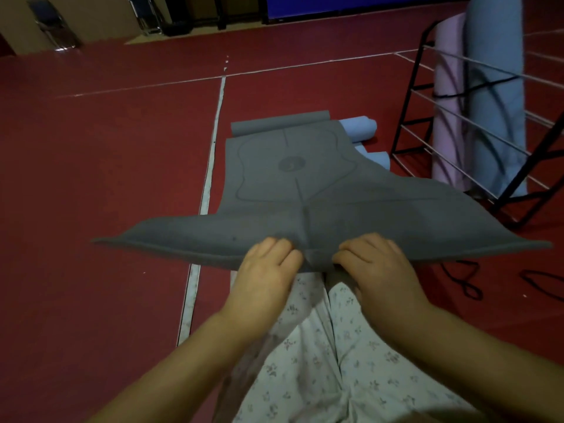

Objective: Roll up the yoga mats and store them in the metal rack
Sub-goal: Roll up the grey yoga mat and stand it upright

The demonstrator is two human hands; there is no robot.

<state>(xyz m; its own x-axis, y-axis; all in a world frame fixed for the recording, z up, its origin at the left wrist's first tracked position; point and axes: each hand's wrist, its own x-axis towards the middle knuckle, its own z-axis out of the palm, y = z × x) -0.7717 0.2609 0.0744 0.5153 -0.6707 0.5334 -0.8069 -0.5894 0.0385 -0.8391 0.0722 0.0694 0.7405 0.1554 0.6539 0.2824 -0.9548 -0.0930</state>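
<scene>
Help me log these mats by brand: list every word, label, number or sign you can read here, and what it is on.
No readable text anywhere in the view.
grey mat: a round emblem with alignment lines, but no letters can be made out.
rolled pink mat and rolled blue mat in the metal rack: no labels visible.

An indoor sports hall or exercise studio: dark red court floor (pixel 91 148) crossed by white boundary lines (pixel 210 166), a black metal rack (pixel 427 117) holding upright rolled yoga mats (pixel 491 96) (pink and blue), folding chairs (pixel 52 22) along the far wall.
</scene>
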